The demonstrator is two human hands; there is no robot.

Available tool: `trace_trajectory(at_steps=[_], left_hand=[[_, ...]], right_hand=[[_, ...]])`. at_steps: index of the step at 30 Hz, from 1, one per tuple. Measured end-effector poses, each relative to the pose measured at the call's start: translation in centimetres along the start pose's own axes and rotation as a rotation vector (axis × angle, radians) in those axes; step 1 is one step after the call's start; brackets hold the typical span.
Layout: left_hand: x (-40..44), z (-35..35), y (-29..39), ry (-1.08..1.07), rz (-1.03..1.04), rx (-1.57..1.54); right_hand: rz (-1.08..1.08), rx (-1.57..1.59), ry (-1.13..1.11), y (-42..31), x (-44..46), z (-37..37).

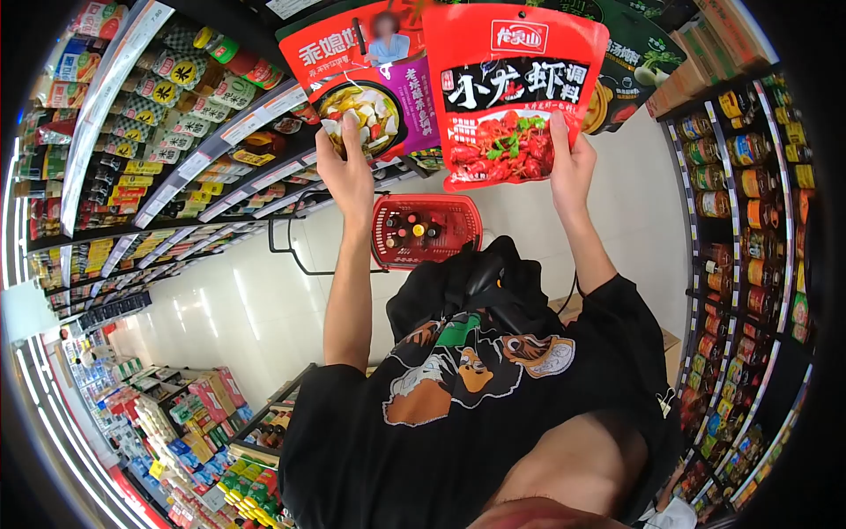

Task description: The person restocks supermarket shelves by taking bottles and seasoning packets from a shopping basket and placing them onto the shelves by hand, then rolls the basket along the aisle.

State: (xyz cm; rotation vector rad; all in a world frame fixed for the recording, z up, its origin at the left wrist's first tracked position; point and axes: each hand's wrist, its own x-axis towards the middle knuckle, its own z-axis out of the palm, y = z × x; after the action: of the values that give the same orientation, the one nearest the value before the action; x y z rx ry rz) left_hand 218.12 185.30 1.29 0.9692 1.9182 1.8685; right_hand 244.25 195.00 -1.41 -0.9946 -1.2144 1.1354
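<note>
My left hand (349, 172) is closed on a red and purple seasoning packet (416, 97) with a bowl of fish pictured on it, thumb across the front. Beside it, my right hand (571, 172) grips the lower right edge of a red crayfish seasoning packet (520, 75), printed with a plate of crayfish. The crayfish packet overlaps the other packet's right side. Partly behind the crayfish packet shows a dark green packet (656, 57); whether a hand holds it, I cannot tell. Both held packets face me, raised in front.
A red shopping basket (471, 212) with several bottles in it stands on the pale floor (238, 300), a black handle to its left. Shelves of bottles (167, 88) run along the left, shelves of jars (749, 185) along the right. Stacked cartons (207, 406) are at lower left.
</note>
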Motion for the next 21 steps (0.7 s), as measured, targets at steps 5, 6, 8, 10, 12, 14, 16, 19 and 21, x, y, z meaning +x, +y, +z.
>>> trace_trajectory(at_steps=[5, 6, 8, 10, 12, 14, 16, 19, 21], left_hand=[[-1.0, 0.3, 0.5, 0.028, 0.105, 0.075], [-1.1, 0.3, 0.5, 0.026, 0.106, 0.086], [-1.0, 0.0, 0.1, 0.037, 0.099, 0.092], [-0.9, -0.5, -0.1, 0.047, 0.090, 0.101], [-0.8, -1.2, -0.2, 0.025, 0.112, 0.224], [-0.9, -1.3, -0.3, 0.019, 0.127, 0.227], [-1.0, -1.3, -0.4, 0.017, 0.143, 0.230], [-1.2, -1.1, -0.2, 0.028, 0.208, 0.273], [-1.5, -0.6, 0.5, 0.158, 0.386, 0.413]], right_hand=[[0.053, -0.012, -0.024, -0.2, 0.8, -0.3], [0.055, -0.020, -0.037, -0.1, 0.8, -0.4], [0.060, -0.030, -0.048, 0.0, 0.8, -0.7], [0.066, -0.039, -0.060, -0.1, 0.7, -0.8], [0.050, -0.033, -0.074, -0.6, 0.7, -0.8], [0.052, -0.050, -0.084, -0.4, 1.1, -0.9], [0.053, -0.064, -0.098, -0.2, 2.0, -0.6], [-0.029, -0.116, -0.104, -0.1, 4.3, 0.5], [-0.060, -0.118, -0.136, -0.3, 6.0, 1.4]])
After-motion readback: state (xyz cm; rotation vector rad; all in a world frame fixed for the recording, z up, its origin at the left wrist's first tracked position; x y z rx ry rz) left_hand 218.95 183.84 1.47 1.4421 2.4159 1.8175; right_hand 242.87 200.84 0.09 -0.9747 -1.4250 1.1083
